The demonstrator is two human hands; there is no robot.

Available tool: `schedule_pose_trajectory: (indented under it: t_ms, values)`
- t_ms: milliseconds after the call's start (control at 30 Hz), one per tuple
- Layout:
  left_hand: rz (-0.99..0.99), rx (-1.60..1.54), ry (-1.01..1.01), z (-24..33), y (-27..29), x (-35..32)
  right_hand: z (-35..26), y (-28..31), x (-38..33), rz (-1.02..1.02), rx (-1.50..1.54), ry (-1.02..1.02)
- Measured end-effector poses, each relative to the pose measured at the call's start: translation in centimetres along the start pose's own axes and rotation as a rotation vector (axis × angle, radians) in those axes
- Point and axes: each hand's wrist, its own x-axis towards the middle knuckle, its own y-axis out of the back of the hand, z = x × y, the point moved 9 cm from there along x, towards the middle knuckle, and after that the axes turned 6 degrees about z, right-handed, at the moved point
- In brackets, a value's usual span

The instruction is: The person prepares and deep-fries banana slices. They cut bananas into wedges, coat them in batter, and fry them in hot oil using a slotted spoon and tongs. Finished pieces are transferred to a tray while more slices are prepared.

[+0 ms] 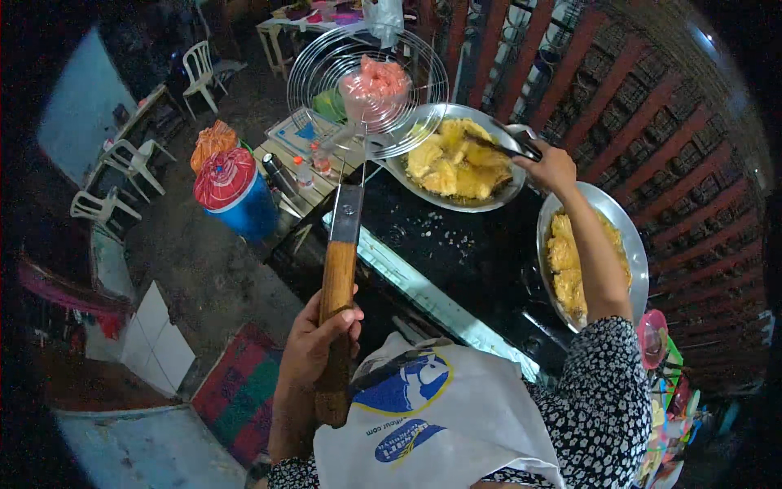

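Note:
My left hand point(322, 338) is wrapped round the wooden handle of a wire skimmer point(348, 216). Its round wire head is raised over the far side of the stove, with nothing lying in it. In my right hand point(554, 169) is a long dark cooking utensil point(498, 148); its exact kind is unclear. The utensil's far end reaches into a wide metal pan point(481, 205), where several golden battered pieces point(444, 167) fry in bubbling oil. A second metal pan point(638, 248), partly covered by my right forearm, holds more yellow fried pieces point(564, 265).
Behind the skimmer's wires, pinkish food point(383, 79) shows in a container. Small bottles point(304, 174) stand on a side table, near a blue drum point(244, 208) with a red cover. White crumbs dot the black stove top point(407, 236). A reddish slatted fence point(562, 73) borders the right.

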Motion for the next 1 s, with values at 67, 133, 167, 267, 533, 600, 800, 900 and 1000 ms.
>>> schedule_pose_trajectory:
  t_ms: [67, 133, 167, 267, 533, 600, 800, 900, 1000]
  values:
    - [0.001, -0.016, 0.015, -0.5, -0.2, -0.3, 0.4, -0.6, -0.1, -0.012, 0.100, -0.065]
    - [-0.006, -0.046, 0.034, -1.3, -0.6, -0.5, 0.0, -1.4, -0.7, -0.195, 0.067, -0.002]
    - [-0.004, -0.047, 0.053, -2.1, -0.7, -0.8, 0.7, -1.5, -1.0, -0.109, 0.096, -0.022]
    - [-0.042, -0.066, 0.067, -1.2, -0.6, -1.1, 1.2, -0.4, -0.7, 0.071, 0.216, -0.100]
    - [-0.098, 0.043, 0.093, -1.9, -0.5, -4.2, 1.2, 0.6, -9.0, -0.391, 1.733, -0.554]
    - [-0.107, 0.031, 0.113, -2.3, -0.1, -6.1, -0.7, 3.3, -12.7, -0.413, 2.015, -0.457]
    - [-0.154, 0.039, 0.177, -4.9, 2.8, -12.5, -3.0, 5.3, -27.9, -0.261, 2.436, -0.519]
    - [-0.428, -0.227, 0.234, -10.4, 3.6, -11.6, -2.5, 3.1, -34.1, -0.326, 2.556, -0.632]
    - [-0.263, -0.105, 0.166, -13.6, 3.3, -11.2, -0.7, 0.7, -40.6, -0.352, 2.457, -0.764]
